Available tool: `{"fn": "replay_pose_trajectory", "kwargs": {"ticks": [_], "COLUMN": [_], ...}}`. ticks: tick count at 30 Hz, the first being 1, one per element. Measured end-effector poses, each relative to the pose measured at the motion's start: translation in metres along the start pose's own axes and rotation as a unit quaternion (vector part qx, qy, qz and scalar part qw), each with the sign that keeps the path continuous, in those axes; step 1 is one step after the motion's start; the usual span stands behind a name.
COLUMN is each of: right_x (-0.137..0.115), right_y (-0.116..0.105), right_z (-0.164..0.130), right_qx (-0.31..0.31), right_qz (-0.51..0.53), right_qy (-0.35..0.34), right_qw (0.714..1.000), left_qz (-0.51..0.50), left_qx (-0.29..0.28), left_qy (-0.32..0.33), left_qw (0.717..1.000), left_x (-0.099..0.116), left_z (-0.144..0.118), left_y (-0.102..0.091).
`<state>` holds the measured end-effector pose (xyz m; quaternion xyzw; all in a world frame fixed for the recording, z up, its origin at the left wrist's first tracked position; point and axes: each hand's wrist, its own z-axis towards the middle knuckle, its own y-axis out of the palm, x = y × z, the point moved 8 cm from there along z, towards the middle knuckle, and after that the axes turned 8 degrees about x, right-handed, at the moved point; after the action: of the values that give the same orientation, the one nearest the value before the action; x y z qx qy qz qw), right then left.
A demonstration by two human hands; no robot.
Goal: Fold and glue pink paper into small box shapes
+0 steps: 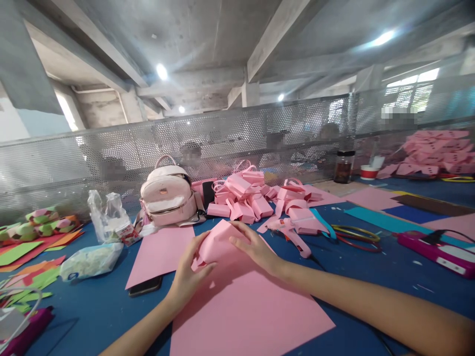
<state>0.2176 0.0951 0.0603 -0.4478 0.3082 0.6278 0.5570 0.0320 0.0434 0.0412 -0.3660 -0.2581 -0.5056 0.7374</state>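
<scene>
A large pink paper sheet (245, 311) lies on the blue table (92, 306) in front of me, its far corner folded up and over. My left hand (189, 274) pinches the folded part from the left. My right hand (252, 247) lies flat on the fold's right side with fingers pressing the paper down. A second pink sheet (159, 252) lies flat just left of it, with a dark phone (145, 286) partly tucked under its near edge.
A pile of folded pink paper boxes (245, 198) and a pink glue gun (293, 232) lie behind the sheet. A pink backpack (168, 195), plastic bags (107, 222), coloured paper scraps (29, 252), bangles (356, 235) and a jar (343, 167) surround them. A perforated metal screen (237, 133) backs the table.
</scene>
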Motion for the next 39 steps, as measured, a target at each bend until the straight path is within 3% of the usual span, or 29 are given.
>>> {"fn": "replay_pose_trajectory", "kwargs": {"ticks": [7, 13, 26, 34, 39], "right_x": [0.006, 0.010, 0.018, 0.014, 0.025], "right_y": [0.002, 0.006, 0.014, 0.005, 0.001], "right_z": [-0.001, -0.001, -0.007, -0.005, 0.005], "right_qx": [-0.005, -0.022, -0.077, -0.058, -0.035], "right_qz": [0.015, 0.028, 0.061, 0.068, 0.075], "right_qy": [0.034, 0.060, 0.091, 0.103, 0.087], "right_qw": [0.999, 0.998, 0.991, 0.991, 0.993], "left_qz": [-0.041, -0.068, -0.114, -0.231, -0.273], "left_qx": [-0.068, -0.075, -0.022, -0.004, 0.016], "left_qy": [-0.015, -0.043, -0.085, -0.191, -0.228], "left_qw": [0.997, 0.994, 0.989, 0.954, 0.934], "left_x": [-0.002, -0.004, -0.006, -0.032, -0.039], "left_z": [-0.006, -0.005, 0.006, 0.002, 0.001], "left_y": [0.006, 0.009, 0.001, 0.008, 0.008]}}
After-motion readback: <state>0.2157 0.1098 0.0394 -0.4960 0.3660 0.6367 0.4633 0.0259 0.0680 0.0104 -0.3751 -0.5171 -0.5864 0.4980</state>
